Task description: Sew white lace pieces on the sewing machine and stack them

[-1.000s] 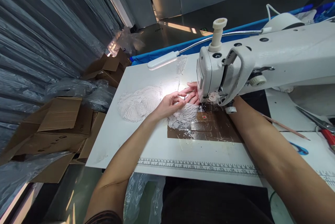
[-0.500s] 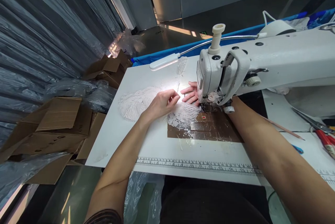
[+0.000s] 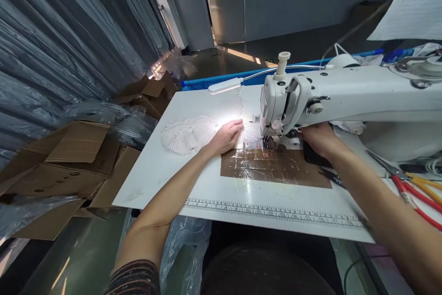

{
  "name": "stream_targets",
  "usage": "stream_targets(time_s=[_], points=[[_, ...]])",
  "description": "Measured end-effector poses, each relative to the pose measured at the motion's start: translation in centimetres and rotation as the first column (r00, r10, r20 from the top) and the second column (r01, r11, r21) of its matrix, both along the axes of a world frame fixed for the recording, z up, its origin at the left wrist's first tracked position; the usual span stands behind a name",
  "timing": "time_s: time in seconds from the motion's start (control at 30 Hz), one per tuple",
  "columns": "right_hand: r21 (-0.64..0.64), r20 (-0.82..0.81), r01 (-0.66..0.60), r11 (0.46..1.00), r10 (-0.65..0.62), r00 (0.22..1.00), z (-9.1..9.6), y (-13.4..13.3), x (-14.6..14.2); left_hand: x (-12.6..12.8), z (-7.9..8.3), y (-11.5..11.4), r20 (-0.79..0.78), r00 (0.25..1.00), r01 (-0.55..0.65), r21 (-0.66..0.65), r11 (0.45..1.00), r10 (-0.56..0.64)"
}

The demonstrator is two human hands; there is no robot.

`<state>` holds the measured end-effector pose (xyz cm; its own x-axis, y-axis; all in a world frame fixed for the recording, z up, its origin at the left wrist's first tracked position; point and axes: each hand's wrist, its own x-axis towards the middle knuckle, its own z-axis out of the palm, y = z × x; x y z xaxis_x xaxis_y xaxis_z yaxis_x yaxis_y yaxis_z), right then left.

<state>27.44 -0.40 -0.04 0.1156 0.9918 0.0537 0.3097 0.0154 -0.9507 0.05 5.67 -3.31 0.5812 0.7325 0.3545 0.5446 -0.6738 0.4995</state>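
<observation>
White lace lies bunched on the left part of the sewing table and runs right toward the needle area, bright under the lamp. My left hand is closed at the lace's right end, fingers together and pointing at the presser foot. The white sewing machine stands to the right of that hand. My right hand reaches under the machine's arm, just right of the needle head. Its fingertips are hidden behind the machine's parts, so its grip does not show.
A brown taped sheet covers the table before the needle, above a printed ruler. Red-handled scissors lie at the right. A lamp hangs over the lace. Cardboard boxes stand left of the table.
My right hand has drawn back from left of the needle to right of it, under the arm. The lace has shifted left off the brown sheet. The view has also shifted.
</observation>
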Motion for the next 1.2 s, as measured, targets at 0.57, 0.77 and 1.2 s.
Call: stream_targets(time_s=[0.57, 0.77, 1.2], points=[[0.288, 0.67, -0.371, 0.883, 0.091, 0.736, -7.6, -5.2, -0.5, -4.5, 1.6, -4.8, -0.196, 0.934, -0.263, 0.193, 0.945, 0.299], [0.308, 0.677, -0.368, 0.877, 0.07, 0.732, -7.9, -5.1, -0.6, -8.3, 1.0, -3.8, -0.082, 0.795, -0.599, 0.046, 0.799, 0.601], [0.287, 0.652, -0.349, 0.892, 0.085, 0.754, -7.6, -5.2, -0.6, -7.2, 1.9, -4.8, 0.196, 0.79, -0.587, -0.026, 0.809, 0.58]])
